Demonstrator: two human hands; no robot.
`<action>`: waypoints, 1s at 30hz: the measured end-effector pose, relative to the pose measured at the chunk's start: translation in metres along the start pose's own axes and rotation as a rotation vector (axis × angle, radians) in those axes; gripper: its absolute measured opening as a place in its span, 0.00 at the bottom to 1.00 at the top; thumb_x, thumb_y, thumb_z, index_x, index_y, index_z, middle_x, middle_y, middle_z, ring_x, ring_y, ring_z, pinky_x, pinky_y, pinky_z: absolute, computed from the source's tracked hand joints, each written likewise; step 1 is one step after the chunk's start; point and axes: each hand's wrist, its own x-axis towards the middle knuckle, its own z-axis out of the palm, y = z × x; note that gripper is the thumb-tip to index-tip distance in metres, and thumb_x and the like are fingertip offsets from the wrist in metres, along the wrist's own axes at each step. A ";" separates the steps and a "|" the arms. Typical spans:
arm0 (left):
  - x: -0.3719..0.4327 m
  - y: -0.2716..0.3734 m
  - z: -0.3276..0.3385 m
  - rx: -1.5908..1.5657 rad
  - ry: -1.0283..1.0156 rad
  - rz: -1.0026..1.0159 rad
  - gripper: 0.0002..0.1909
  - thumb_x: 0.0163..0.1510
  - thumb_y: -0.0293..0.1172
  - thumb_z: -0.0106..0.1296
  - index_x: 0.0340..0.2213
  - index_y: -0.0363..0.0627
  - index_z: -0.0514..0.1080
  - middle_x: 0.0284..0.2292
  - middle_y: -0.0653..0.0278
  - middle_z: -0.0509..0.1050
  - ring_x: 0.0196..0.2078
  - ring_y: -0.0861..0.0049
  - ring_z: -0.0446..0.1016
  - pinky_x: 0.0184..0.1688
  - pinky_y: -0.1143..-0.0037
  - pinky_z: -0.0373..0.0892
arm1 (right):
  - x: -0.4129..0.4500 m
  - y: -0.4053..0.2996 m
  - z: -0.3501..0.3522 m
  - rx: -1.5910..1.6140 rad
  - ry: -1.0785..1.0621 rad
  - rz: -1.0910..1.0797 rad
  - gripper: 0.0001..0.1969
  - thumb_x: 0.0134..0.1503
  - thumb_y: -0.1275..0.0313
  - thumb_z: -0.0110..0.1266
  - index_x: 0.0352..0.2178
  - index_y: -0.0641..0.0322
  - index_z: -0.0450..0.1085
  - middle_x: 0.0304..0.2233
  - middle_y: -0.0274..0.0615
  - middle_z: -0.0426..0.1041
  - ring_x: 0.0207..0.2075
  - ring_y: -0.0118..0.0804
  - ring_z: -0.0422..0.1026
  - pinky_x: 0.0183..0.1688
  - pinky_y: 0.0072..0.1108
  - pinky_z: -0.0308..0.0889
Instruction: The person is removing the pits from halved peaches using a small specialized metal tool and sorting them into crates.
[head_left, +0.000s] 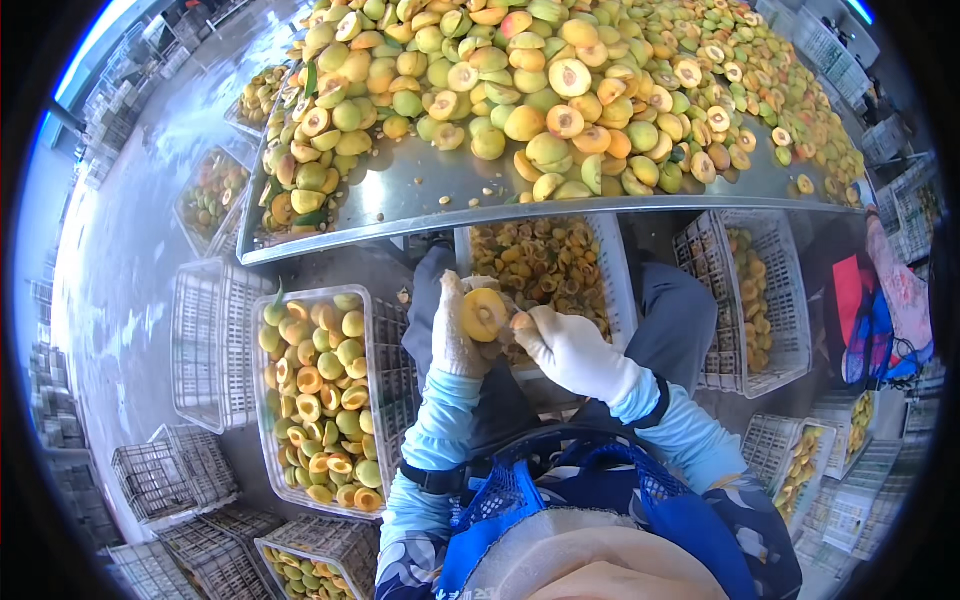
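Note:
My left hand, in a pale knit glove, holds a halved yellow stone fruit, apricot-like, with its cut face turned up and to the right. My right hand, in a white glove, is beside it with thumb and fingers drawn together near the cut face. A small orange-brown patch shows at these fingertips; whether it is bare skin, fruit or part of a tool cannot be made out. Below both hands, between my knees, a white plastic crate contains many brownish fruit pieces and pits.
A metal table heaped with halved fruit spans the front. At my left is a crate of fruit halves; another crate stands right. Empty crates are farther left. A person's pink sleeve shows at far right.

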 end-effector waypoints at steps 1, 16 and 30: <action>0.002 -0.001 0.000 0.079 0.032 0.022 0.30 0.57 0.60 0.35 0.37 0.41 0.67 0.26 0.57 0.71 0.22 0.74 0.70 0.16 0.82 0.64 | 0.003 -0.001 0.003 0.001 -0.002 0.001 0.12 0.59 0.64 0.47 0.31 0.65 0.61 0.16 0.53 0.68 0.19 0.55 0.70 0.19 0.36 0.62; 0.025 0.008 -0.014 0.522 0.127 0.113 0.27 0.58 0.53 0.42 0.31 0.34 0.72 0.25 0.61 0.74 0.26 0.79 0.71 0.30 0.81 0.67 | 0.016 0.010 0.018 0.121 -0.167 0.128 0.13 0.60 0.66 0.45 0.27 0.67 0.62 0.15 0.57 0.67 0.19 0.56 0.70 0.18 0.34 0.62; 0.032 -0.005 -0.019 0.377 0.153 0.138 0.27 0.58 0.52 0.42 0.29 0.34 0.73 0.24 0.61 0.73 0.24 0.79 0.70 0.28 0.81 0.67 | 0.023 0.014 0.024 0.159 -0.147 0.170 0.17 0.62 0.63 0.41 0.28 0.71 0.63 0.17 0.59 0.68 0.22 0.58 0.70 0.22 0.37 0.64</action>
